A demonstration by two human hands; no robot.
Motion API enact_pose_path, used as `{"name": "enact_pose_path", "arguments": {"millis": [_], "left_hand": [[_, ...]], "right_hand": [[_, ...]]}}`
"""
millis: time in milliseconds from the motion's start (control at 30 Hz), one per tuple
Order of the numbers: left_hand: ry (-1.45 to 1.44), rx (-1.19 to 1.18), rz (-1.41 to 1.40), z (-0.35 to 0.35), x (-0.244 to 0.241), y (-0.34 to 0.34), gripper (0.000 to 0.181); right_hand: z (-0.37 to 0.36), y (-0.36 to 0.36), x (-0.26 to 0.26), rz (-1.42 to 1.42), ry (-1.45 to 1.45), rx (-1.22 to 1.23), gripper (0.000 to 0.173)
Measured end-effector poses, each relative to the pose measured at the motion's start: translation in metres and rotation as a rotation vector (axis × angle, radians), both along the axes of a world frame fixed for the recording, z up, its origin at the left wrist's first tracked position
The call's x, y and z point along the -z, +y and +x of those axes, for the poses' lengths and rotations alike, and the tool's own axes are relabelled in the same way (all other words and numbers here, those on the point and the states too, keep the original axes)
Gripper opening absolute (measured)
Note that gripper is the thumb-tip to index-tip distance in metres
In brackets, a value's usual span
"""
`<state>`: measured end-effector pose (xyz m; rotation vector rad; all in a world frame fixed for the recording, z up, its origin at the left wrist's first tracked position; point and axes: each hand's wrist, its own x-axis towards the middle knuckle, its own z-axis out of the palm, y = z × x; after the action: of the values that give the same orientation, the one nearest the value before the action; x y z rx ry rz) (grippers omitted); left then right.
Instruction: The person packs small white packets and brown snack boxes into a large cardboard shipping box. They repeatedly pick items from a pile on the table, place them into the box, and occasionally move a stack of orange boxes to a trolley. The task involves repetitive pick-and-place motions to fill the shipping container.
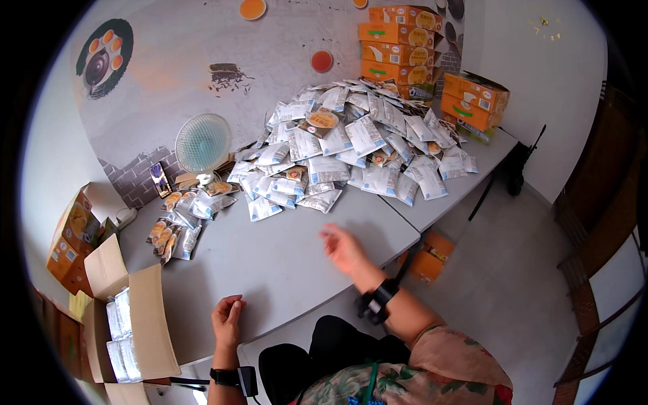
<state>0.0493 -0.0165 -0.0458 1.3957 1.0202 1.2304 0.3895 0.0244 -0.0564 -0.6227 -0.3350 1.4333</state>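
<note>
My right hand (pixel 344 249) is over the grey table (pixel 283 263), below the large pile of silver and white packets (pixel 329 147); its fingers are loosely bent, and nothing shows in them. Near the table's front edge, my left hand (pixel 227 319) has its fingers curled; nothing is seen in it, though its palm is hidden. To its left stands an open cardboard box (pixel 152 324) holding upright silver packets (pixel 119 314). A smaller group of packets, some with orange pictures (pixel 164 238), lies at the table's left side.
A white fan (pixel 203 144) stands at the back, beside a propped-up phone (pixel 160 179). Orange cartons (pixel 400 48) are stacked behind the pile, with more cartons (pixel 476 101) to the right. Another orange carton (pixel 430 255) is on the floor below the table. An orange carton (pixel 73 238) is at far left.
</note>
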Motion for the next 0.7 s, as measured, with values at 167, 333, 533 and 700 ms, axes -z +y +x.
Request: {"name": "enact_pose_path", "arguments": {"millis": [167, 333, 533, 700], "left_hand": [[0.023, 0.015, 0.014, -0.002, -0.004, -0.002, 0.015], [0.026, 0.002, 0.016, -0.005, -0.004, -0.001, 0.015], [0.125, -0.028, 0.009, -0.019, -0.014, -0.013, 0.017], [0.26, -0.018, 0.096, -0.009, 0.001, -0.005, 0.021]], "right_hand": [[0.102, 0.025, 0.0, -0.087, 0.193, 0.437, 0.045], [0.142, 0.04, -0.008, -0.069, 0.077, 0.369, 0.048], [0.143, 0.069, 0.026, 0.096, 0.05, 0.297, 0.048], [0.179, 0.046, 0.019, 0.094, -0.234, 0.234, 0.051]]}}
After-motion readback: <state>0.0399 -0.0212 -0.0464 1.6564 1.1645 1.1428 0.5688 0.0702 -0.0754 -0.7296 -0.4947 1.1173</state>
